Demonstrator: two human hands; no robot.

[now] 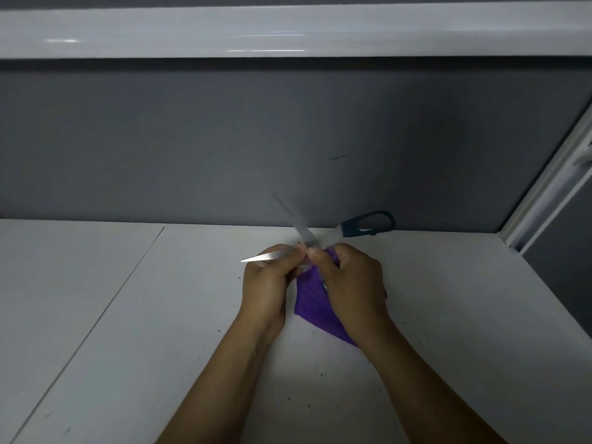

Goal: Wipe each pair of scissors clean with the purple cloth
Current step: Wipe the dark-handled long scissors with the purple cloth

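Head view: your two bare forearms rise from the bottom edge over the white table (160,347), which is dotted with small dark specks (322,374) and crossed on your left by a thin diagonal seam (101,315). Your left hand (267,283) and right hand (350,283) meet over the middle of the table, backs toward you, thumbs almost touching. Between them sits the purple cloth (312,302). Your right hand is clenched round its bunched upper part, and a loose corner trails down beneath your right wrist; whether that corner touches the table cannot be told. The scissors (261,257) are held up at the meeting point of your hands, opened wide. Your left hand's fingers are curled round the metal near the pivot, and one bright blade sticks out to the left past your knuckles, its tip free. The second blade (293,217) slants up and away, blurred. Beyond your right hand one dark blue handle (350,226) juts out to the upper right; the other handle is hidden. The cloth presses against the scissors where your thumbs meet. Behind the table's far edge stands a dark grey wall panel (288,139), with a glossy white ledge (288,30) along its top. A white frame (541,187) slants down the right side.
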